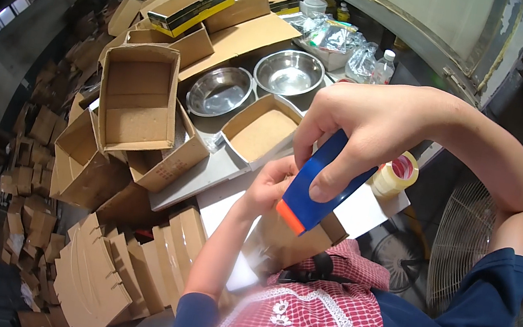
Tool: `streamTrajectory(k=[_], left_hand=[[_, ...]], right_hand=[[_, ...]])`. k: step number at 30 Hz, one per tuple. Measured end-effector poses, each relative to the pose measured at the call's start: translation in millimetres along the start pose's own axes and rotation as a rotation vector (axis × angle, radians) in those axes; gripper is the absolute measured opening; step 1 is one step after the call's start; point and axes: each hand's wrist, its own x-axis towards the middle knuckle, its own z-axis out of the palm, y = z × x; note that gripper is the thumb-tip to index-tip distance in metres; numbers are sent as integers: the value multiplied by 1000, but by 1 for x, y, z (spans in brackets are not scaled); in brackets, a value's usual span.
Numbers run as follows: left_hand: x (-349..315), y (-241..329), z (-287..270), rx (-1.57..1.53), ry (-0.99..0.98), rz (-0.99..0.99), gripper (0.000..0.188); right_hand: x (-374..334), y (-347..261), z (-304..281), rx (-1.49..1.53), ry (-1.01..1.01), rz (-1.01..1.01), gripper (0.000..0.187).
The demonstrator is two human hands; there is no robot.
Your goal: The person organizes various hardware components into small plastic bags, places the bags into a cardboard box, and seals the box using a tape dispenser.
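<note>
My right hand (377, 124) is wrapped round a blue tape dispenser (322, 190) with an orange front edge, tilted downward over a cardboard box (287, 239). This box is close to my body, against the red checked apron (298, 320). On the box's far left side, my left hand (268, 186) grips it with curled fingers. Some of those fingertips are hidden behind the dispenser. How far the tape is pulled out, I cannot make out.
Rolls of clear tape (396, 175) lie right of the box. Two steel bowls (289, 72) and a shallow open box (263, 129) stand beyond. Open boxes (138, 99) are piled at left, above flattened cardboard (97, 274). A fan (483, 233) stands at right.
</note>
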Motion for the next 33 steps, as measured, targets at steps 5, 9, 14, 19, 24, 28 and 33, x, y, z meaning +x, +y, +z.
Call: streamTrajectory(k=[5,9,14,19,24,28,33], left_hand=[[-19,14,-10,76,5,66,17],[-28,35,-3,250,31,115,28],[-55,42,-16,211,24,46,36],[-73,51,-14,205,71,109,40],[-78,56,-11,123,30,79,34],[-78,53,-17,498,73,319,40],[-73,68,-8,710,99,404,37]], right_hand=[[12,-20,-6,11,-20,-69,42],[11,-21,-10,79,-19,-168,43],[3,-5,-20,95,128,-235,45],[-14,33,-46,136,207,-184,52],[14,46,-24,21,95,-174,50],[46,30,17,93,19,-89,42],[60,15,44,112,67,-96,34]])
